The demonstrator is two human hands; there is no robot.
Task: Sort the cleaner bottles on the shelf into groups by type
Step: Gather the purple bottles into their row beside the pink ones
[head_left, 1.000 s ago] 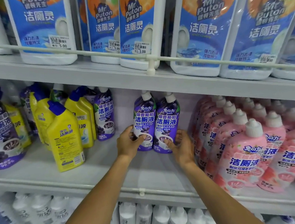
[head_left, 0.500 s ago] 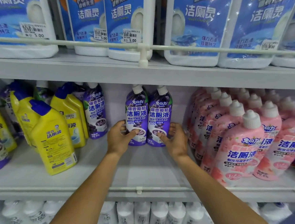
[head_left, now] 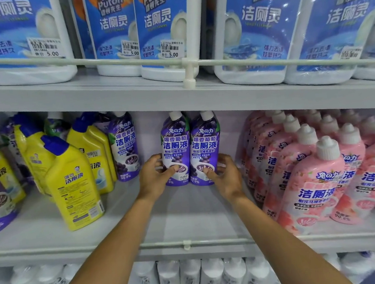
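Head view: the left grip [head_left: 154,178] curls round the left purple bottle [head_left: 175,142], the right grip [head_left: 226,177] round the right purple bottle [head_left: 205,140]. The 2 stand upright, touching, at the back of the middle shelf [head_left: 188,215] (labels read 99.9%). Yellow bottles [head_left: 71,184] stand left, pink bottles [head_left: 312,176] right, "Mr Puton" jugs [head_left: 161,20] priced 5.00 above.

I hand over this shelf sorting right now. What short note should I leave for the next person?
Left hand grips the left purple bottle; right hand grips the right purple bottle, both side by side in the middle of the shelf.
Done: pink bottles grouped on the right.
Left: yellow bottles and another purple bottle stand mixed on the left; separate them.
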